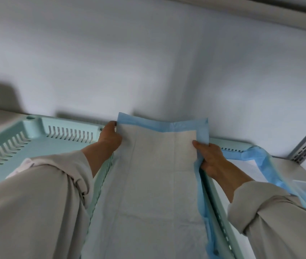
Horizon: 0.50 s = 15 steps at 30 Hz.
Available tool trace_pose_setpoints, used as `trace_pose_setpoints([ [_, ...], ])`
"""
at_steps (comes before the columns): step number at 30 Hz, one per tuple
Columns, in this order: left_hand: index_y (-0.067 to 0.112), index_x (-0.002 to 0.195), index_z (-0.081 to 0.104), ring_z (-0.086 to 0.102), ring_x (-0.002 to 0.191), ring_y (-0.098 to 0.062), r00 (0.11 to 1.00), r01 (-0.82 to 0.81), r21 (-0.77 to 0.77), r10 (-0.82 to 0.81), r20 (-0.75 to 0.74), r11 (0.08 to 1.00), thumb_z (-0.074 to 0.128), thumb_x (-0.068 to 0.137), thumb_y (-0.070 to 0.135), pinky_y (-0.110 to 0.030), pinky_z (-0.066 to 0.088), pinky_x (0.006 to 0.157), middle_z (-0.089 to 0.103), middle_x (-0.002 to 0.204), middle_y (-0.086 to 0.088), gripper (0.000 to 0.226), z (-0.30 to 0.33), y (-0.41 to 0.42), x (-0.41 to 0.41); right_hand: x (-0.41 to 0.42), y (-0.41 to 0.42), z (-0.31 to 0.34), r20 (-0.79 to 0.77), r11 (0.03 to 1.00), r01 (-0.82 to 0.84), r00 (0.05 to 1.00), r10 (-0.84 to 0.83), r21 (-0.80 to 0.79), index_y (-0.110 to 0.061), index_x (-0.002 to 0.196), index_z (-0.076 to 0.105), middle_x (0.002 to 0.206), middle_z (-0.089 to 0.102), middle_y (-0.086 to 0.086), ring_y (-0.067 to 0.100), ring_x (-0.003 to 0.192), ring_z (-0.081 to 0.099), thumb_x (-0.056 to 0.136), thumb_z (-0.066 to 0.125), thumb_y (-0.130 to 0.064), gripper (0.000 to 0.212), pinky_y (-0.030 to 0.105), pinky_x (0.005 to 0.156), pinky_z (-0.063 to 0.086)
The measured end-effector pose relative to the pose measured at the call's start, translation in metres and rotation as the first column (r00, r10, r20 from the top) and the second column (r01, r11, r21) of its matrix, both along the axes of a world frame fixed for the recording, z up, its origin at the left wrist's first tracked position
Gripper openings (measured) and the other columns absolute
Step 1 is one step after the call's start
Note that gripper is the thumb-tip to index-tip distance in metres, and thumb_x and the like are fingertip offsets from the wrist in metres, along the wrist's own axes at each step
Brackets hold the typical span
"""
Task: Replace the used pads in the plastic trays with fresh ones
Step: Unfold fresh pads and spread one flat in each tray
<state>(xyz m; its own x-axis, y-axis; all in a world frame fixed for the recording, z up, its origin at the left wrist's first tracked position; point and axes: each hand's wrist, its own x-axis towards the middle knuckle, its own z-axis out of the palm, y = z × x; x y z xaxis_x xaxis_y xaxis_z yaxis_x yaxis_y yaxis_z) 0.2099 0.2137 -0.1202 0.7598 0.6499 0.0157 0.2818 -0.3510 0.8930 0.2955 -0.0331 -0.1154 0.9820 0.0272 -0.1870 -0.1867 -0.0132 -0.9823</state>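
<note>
My left hand [109, 136] pinches the far left corner of the pad [154, 165], and my right hand [211, 156] grips its right edge, thumb on top of the white face. The pad lies along the middle tray [101, 176], its blue far border standing up against the wall [148, 62]. To the left sits a bare tray [42, 133]; to the right, another tray [228, 144] has a second pad [256, 156] draped over its rim.
</note>
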Motion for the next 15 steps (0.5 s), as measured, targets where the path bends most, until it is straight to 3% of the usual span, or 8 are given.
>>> trace_pose_setpoints([
  [2,0.019,0.151,0.017,0.045,0.126,-0.035,0.997,0.067,0.077,-0.064,-0.04,0.995,0.035,0.088,-0.009,-0.04,0.04,0.102,0.042,0.141,-0.019,0.071,0.0,-0.003,-0.001,-0.003,0.002,-0.008,0.054,0.986,-0.022,0.998,0.031,-0.167,-0.004,0.132,0.049,0.126,0.058,0.014,0.03,0.107,0.059,0.089,0.064,-0.011,0.047,0.04,0.094,0.049],
  [4,0.023,0.152,0.002,0.03,0.139,-0.029,0.99,0.132,0.349,-0.107,-0.09,0.928,0.035,0.085,-0.012,-0.038,0.033,0.108,0.024,0.153,-0.01,0.083,0.0,-0.008,-0.009,-0.009,0.006,-0.014,0.194,0.911,0.001,0.977,0.087,-0.412,-0.014,0.149,0.026,0.147,0.04,0.01,0.028,0.13,0.043,0.092,0.056,-0.011,0.064,0.038,0.108,0.037],
  [7,0.028,0.151,0.014,0.026,0.142,-0.022,0.938,0.334,0.659,-0.304,-0.164,0.674,0.035,0.081,-0.014,-0.034,0.031,0.111,0.02,0.157,0.001,0.084,-0.002,-0.024,-0.023,-0.026,0.018,-0.016,0.394,0.719,0.145,0.899,0.192,-0.68,-0.017,0.153,0.005,0.16,0.011,0.005,0.021,0.147,0.011,0.093,0.042,-0.001,0.072,0.034,0.119,0.011],
  [9,0.027,0.151,0.019,0.022,0.144,-0.019,0.827,0.558,0.662,-0.405,-0.39,0.5,0.034,0.087,-0.01,-0.033,0.025,0.115,0.019,0.158,0.003,0.076,-0.014,-0.034,-0.026,-0.037,0.03,-0.021,0.469,0.609,0.196,0.821,0.326,-0.768,-0.018,0.153,0.007,0.161,0.007,0.004,0.019,0.148,0.006,0.092,0.039,0.002,0.072,0.034,0.121,0.009],
  [12,0.023,0.152,0.01,0.006,0.148,-0.019,0.67,0.737,0.526,-0.355,-0.652,0.425,0.035,0.099,0.011,-0.038,0.015,0.121,0.006,0.16,0.0,0.06,-0.036,-0.034,-0.023,-0.05,0.051,-0.035,0.235,0.5,-0.119,0.775,0.586,-0.858,-0.02,0.153,0.005,0.161,0.004,0.002,0.017,0.148,0.006,0.097,0.038,-0.009,0.066,0.035,0.121,0.011],
  [15,0.018,0.152,0.001,-0.004,0.148,-0.029,0.618,0.723,0.438,-0.217,-0.755,0.535,0.034,0.1,0.037,-0.045,0.01,0.121,-0.006,0.16,-0.011,0.065,-0.05,-0.03,-0.02,-0.051,0.057,-0.055,-0.05,0.232,-0.253,0.77,0.636,-0.939,-0.027,0.152,-0.003,0.161,-0.008,0.001,0.022,0.148,-0.006,0.101,0.032,-0.035,0.063,0.047,0.119,0.002],
])
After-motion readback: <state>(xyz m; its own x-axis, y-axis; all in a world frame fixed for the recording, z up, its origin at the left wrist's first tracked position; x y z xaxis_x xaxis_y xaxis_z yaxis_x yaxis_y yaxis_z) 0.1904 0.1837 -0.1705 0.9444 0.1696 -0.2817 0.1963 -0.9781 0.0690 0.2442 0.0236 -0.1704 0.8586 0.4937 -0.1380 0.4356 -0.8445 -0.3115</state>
